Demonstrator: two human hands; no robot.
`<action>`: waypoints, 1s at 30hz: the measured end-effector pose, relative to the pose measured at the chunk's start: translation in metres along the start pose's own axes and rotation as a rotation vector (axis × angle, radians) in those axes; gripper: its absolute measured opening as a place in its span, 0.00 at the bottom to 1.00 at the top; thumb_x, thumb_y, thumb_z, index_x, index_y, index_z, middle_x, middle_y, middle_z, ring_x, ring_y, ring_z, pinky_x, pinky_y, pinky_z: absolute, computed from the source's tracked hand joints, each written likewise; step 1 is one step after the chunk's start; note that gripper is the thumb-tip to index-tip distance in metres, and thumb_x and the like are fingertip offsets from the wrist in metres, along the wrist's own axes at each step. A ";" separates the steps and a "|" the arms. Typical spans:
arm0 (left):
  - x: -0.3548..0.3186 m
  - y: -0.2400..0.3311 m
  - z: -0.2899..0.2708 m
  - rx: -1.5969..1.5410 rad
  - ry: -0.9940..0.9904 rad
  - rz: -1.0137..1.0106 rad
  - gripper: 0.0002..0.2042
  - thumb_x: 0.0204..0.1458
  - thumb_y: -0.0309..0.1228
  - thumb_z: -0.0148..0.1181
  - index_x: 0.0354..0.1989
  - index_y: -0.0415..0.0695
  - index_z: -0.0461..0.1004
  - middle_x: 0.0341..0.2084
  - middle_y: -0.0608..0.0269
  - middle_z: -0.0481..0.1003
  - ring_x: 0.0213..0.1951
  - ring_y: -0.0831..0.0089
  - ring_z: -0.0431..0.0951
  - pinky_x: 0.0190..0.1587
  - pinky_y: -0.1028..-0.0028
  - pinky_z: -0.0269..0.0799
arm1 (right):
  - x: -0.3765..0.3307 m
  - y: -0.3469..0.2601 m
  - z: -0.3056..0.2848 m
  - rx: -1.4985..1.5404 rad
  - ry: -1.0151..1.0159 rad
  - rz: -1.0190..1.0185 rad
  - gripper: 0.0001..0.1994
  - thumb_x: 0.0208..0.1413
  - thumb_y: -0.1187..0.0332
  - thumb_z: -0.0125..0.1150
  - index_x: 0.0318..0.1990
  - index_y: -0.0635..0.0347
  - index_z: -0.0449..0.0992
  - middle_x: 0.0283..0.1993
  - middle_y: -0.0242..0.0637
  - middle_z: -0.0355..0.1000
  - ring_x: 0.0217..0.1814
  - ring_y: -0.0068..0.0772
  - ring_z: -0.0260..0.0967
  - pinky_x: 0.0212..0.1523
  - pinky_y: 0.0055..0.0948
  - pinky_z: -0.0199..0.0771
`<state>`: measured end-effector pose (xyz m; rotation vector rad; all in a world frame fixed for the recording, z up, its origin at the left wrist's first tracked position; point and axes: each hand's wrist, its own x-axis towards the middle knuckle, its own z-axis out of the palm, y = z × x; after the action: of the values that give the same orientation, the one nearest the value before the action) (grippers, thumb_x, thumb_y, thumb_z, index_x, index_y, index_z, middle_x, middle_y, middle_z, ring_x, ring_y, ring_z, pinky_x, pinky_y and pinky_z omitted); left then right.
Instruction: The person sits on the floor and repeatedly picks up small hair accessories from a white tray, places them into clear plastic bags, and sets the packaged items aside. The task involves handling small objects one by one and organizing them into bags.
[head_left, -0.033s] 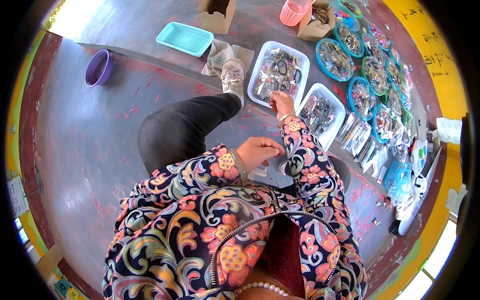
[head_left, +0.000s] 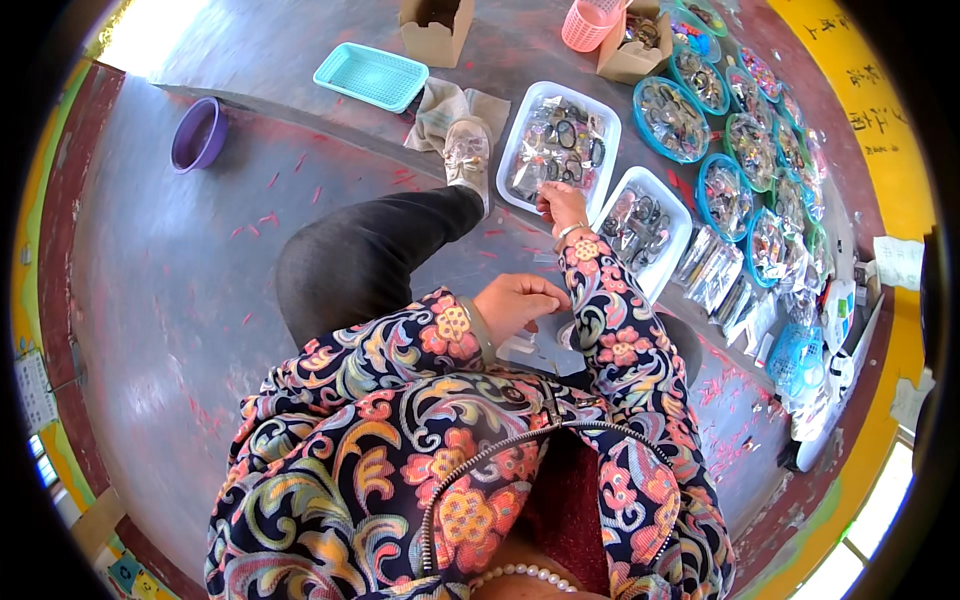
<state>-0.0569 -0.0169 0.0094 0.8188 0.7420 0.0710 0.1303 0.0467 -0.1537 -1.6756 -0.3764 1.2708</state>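
My right hand (head_left: 564,206) reaches over the near rim of a white tray (head_left: 506,178) filled with clear packets of dark rings and small coloured pieces (head_left: 566,140). Its fingers are drawn together; anything between them is too small to make out. Closer to my body, my left hand (head_left: 515,305) hovers above my lap with its fingers curled and thumb against the forefinger. What it may hold is hidden. Below it lies a pale grey, plastic-looking piece (head_left: 535,352). Just right of my right wrist stands a second white tray (head_left: 680,225) of packets with black rings (head_left: 637,222).
Several round blue and green baskets (head_left: 672,120) of packets line the right side, with flat clear packets (head_left: 712,272) nearer me. A turquoise basket (head_left: 371,78), cardboard boxes (head_left: 437,35) and a pink basket (head_left: 588,25) stand far off. A purple basin (head_left: 198,137) sits left. My shoe (head_left: 467,155) adjoins the tray.
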 end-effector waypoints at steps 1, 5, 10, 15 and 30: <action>0.000 0.000 -0.001 -0.003 0.005 -0.001 0.09 0.48 0.28 0.50 0.36 0.40 0.73 0.33 0.66 0.73 0.35 0.80 0.68 0.31 0.81 0.62 | 0.005 0.005 0.001 -0.058 0.010 0.007 0.07 0.45 0.67 0.56 0.29 0.61 0.73 0.19 0.29 0.68 0.15 0.18 0.63 0.14 0.16 0.59; 0.001 -0.003 -0.004 -0.024 0.020 -0.004 0.09 0.48 0.28 0.50 0.36 0.40 0.73 0.33 0.65 0.73 0.36 0.80 0.68 0.31 0.81 0.62 | 0.017 0.019 -0.006 -0.227 0.089 0.022 0.08 0.42 0.69 0.52 0.29 0.60 0.75 0.20 0.31 0.69 0.16 0.19 0.65 0.13 0.18 0.60; 0.002 -0.001 0.000 0.001 0.002 -0.002 0.09 0.48 0.28 0.49 0.36 0.40 0.73 0.33 0.65 0.73 0.36 0.81 0.68 0.31 0.81 0.62 | 0.023 0.029 -0.030 -0.650 0.205 -0.420 0.09 0.42 0.67 0.50 0.28 0.59 0.75 0.21 0.36 0.71 0.24 0.35 0.69 0.25 0.31 0.68; 0.002 0.002 0.006 0.022 -0.012 -0.004 0.09 0.48 0.27 0.49 0.37 0.39 0.72 0.34 0.65 0.73 0.36 0.80 0.69 0.31 0.81 0.62 | 0.007 -0.001 -0.004 -1.224 0.078 -0.878 0.13 0.46 0.64 0.49 0.40 0.56 0.71 0.43 0.39 0.67 0.48 0.41 0.63 0.43 0.34 0.64; 0.006 0.005 0.000 -0.012 0.044 -0.058 0.10 0.49 0.28 0.48 0.38 0.40 0.72 0.36 0.66 0.73 0.39 0.80 0.70 0.33 0.81 0.61 | 0.025 0.002 0.016 -1.661 -0.238 -0.683 0.14 0.44 0.68 0.48 0.41 0.52 0.69 0.50 0.34 0.61 0.55 0.34 0.56 0.48 0.39 0.60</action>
<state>-0.0516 -0.0119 0.0095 0.7856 0.8056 0.0413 0.1257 0.0718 -0.1691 -2.1958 -2.3693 0.4517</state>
